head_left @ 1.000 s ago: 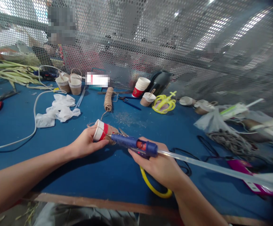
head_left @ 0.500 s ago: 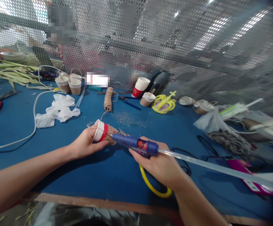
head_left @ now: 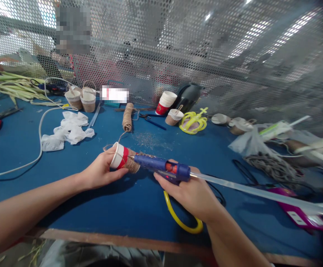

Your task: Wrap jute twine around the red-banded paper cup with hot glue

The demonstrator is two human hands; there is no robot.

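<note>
My left hand [head_left: 105, 167] is closed around a tilted red and white paper cup [head_left: 118, 155], its mouth facing left. Brown twine wraps the cup's lower part, and a strand runs from it to a twine spool [head_left: 127, 118] lying behind. In my right hand [head_left: 192, 193] is a blue glue gun [head_left: 161, 165] with a long clear glue stick out of its back. The nozzle points left, at the edge of the twine on the cup; whether it touches I cannot tell. Under my right hand a yellow scissor handle [head_left: 182, 220] shows, the rest mostly hidden.
Crumpled white plastic [head_left: 69, 129] and a white cable [head_left: 41, 129] lie left. Twine-wrapped cups [head_left: 88, 102], stacked paper cups [head_left: 165, 102], pliers [head_left: 154, 121] and a yellow crown-shaped piece [head_left: 193, 124] stand along the back. A purple power strip [head_left: 300, 215] and a plastic bag [head_left: 261, 155] lie right.
The glue gun has shifted slightly to the right, its nozzle still near the cup. The cup has turned a little in my left hand, showing more of the twine.
</note>
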